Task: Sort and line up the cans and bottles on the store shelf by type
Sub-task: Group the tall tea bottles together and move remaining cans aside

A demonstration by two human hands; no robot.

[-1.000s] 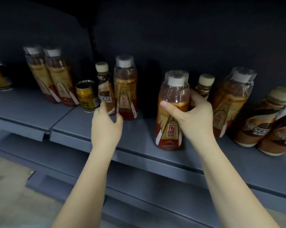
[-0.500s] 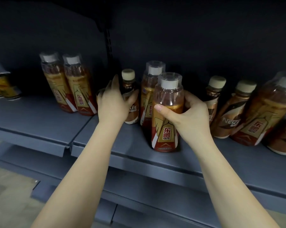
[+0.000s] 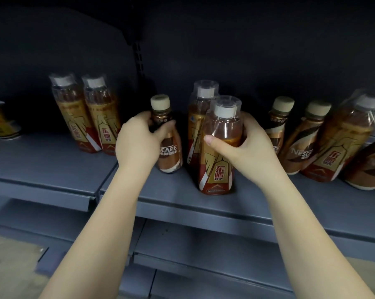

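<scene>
My left hand [image 3: 139, 141] grips a small brown Nescafe bottle [image 3: 168, 147] with a cream cap, tilted slightly on the grey shelf [image 3: 182, 203]. My right hand [image 3: 244, 152] is wrapped around a tall orange energy-drink bottle [image 3: 220, 152] with a clear overcap, standing near the shelf's front edge. A second orange bottle [image 3: 198, 117] stands just behind it. Two more orange bottles [image 3: 89, 113] stand together at the left. To the right are two Nescafe bottles [image 3: 298, 143] and another orange bottle [image 3: 342, 143].
Yellow cans [image 3: 1, 124] sit at the far left edge of the shelf. A dark back panel with a slotted upright [image 3: 139, 59] rises behind the bottles. Lower grey shelves [image 3: 203, 251] lie below, and more Nescafe bottles [image 3: 370, 169] crowd the far right.
My left hand reached past the gold can and closed on the small Nescafe bottle. My right hand slid the orange bottle left, in front of the second orange bottle. The gold can is no longer visible.
</scene>
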